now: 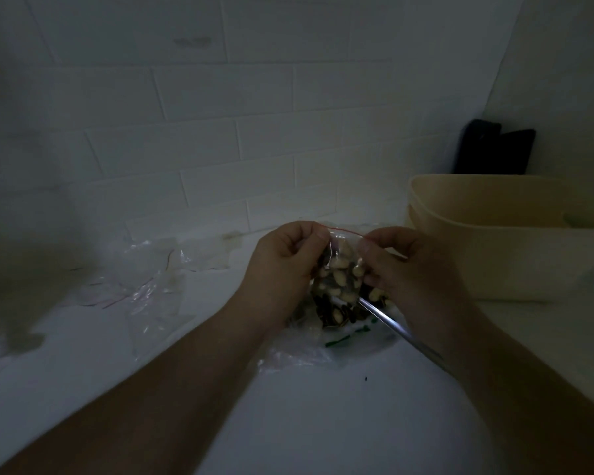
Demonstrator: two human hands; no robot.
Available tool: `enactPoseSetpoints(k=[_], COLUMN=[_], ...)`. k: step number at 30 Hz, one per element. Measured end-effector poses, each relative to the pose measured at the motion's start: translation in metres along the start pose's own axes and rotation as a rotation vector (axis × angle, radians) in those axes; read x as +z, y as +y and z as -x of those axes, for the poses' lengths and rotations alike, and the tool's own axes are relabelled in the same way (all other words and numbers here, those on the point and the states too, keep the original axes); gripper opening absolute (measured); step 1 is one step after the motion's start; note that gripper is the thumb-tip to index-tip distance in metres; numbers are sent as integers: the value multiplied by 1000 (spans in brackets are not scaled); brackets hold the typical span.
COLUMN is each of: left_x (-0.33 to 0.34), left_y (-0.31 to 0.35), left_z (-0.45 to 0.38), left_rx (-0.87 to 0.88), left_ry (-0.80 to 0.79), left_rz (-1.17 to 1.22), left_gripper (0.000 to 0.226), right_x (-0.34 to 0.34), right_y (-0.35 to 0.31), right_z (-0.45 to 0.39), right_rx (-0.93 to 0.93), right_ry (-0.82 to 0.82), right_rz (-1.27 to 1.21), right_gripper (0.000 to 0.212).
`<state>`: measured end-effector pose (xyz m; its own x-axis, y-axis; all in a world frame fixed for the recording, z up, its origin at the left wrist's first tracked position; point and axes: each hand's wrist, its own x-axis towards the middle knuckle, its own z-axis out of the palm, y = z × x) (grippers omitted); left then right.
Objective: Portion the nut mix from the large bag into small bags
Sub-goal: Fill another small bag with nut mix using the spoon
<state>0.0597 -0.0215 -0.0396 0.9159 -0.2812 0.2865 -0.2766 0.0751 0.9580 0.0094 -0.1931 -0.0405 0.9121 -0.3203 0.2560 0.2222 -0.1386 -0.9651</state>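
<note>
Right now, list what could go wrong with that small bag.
Both hands, left hand and right hand, pinch the small bag at its red zip strip; if the seal is incomplete, nuts may spill. The metal spoon beneath could get knocked. The large bag lies open below.

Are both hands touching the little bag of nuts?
Touching. The head view shows the left hand and right hand pinching the small bag's red-striped top.
</note>
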Motion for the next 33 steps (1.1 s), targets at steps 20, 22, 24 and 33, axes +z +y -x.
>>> enactPoseSetpoints(k=[20, 22, 24, 33], left_x=[4, 4, 3, 3], left_y=[4, 4, 3, 0], left_z=[3, 3, 2, 2], left_rx=[-54, -43, -41, -67], left_ry=[-32, -17, -4, -43], left_rz=[89, 79, 74, 85], left_gripper=[13, 12, 12, 14], right_x=[-2, -2, 0, 0], right_y=[-1, -3, -4, -9], right_z=[2, 3, 4, 6], right_rx=[4, -1, -5, 2], right_ry=[-41, -49, -40, -18], right_rz=[-52, -45, -57, -30], right_gripper=[8, 9, 7, 9])
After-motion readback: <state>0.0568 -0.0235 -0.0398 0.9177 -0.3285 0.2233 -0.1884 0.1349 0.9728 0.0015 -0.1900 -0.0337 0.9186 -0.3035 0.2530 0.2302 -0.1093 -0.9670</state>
